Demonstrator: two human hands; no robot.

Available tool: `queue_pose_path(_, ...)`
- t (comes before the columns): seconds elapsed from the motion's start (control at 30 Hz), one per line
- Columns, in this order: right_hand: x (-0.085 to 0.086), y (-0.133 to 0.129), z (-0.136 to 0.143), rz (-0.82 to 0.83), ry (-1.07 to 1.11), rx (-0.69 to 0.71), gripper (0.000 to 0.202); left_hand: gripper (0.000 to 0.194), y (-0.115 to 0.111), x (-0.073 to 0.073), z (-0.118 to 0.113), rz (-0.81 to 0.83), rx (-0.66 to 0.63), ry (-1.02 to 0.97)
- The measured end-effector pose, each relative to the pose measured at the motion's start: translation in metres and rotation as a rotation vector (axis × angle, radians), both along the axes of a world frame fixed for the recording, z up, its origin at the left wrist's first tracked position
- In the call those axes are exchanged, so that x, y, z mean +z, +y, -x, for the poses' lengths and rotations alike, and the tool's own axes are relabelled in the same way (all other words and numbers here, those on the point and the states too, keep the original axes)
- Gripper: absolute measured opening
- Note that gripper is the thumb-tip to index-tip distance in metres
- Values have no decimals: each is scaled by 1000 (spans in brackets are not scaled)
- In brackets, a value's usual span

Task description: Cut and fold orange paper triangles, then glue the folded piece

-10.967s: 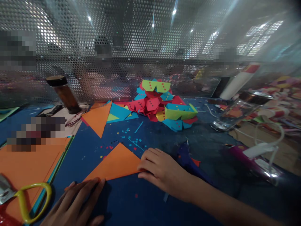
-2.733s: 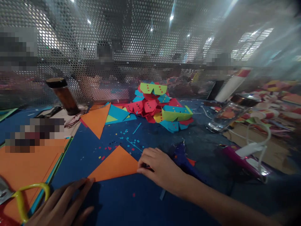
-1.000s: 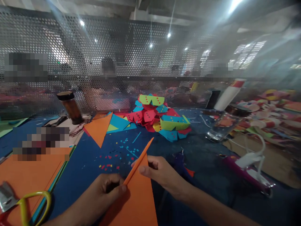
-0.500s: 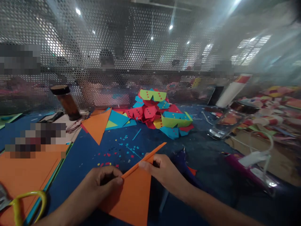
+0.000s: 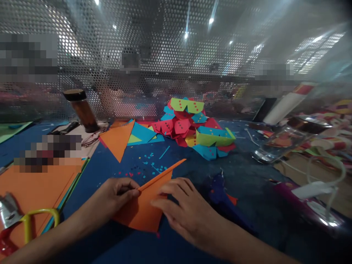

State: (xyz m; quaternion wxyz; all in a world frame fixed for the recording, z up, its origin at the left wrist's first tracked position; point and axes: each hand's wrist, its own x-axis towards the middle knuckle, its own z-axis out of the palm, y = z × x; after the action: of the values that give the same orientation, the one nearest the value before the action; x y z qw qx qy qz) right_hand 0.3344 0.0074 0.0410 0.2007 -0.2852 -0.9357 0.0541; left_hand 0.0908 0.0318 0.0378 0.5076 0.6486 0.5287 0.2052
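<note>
An orange paper sheet lies in front of me, its upper edge folded into a narrow strip that sticks out to the upper right. My left hand pinches the left end of this strip between thumb and fingers. Over the sheet's right side is my right hand, its thumb and fingers apart and slightly bent; whether the fingertips touch the paper I cannot tell. Small blue and red paper bits are scattered just beyond the sheet.
Folded paper pieces with punched holes are heaped ahead, beside orange and blue triangles. Yellow-handled scissors lie on an orange paper stack at left. A dark jar, a blue hole punch-like tool and a glass bottle stand or lie around.
My right hand has let go of the folded strip and moved down over the sheet's right side. My left hand keeps its pinch. The view has shifted slightly.
</note>
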Motion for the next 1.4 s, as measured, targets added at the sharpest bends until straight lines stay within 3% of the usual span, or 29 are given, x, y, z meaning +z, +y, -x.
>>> queue_pose_path(0.17,4,-2,1,54,-70,76,18,31,-2,-1,-1,24,-11,-25)
queue_pose_path(0.43,6,-1,0,44,-121,83,33,30,0,-3,3,3,-25,-38)
queue_pose_path(0.6,4,1,2,48,-64,124,19,30,-4,-4,2,5,-29,-7)
queue_pose_path(0.87,-11,0,9,169,-48,101,22,23,-8,-20,-1,-353,-121,156)
queue_pose_path(1.17,-18,1,9,244,-8,44,26,20,-9,-30,-5,-565,-82,259)
queue_pose_path(1.4,-20,1,11,228,9,1,19,22,-11,-36,-2,-729,-164,280)
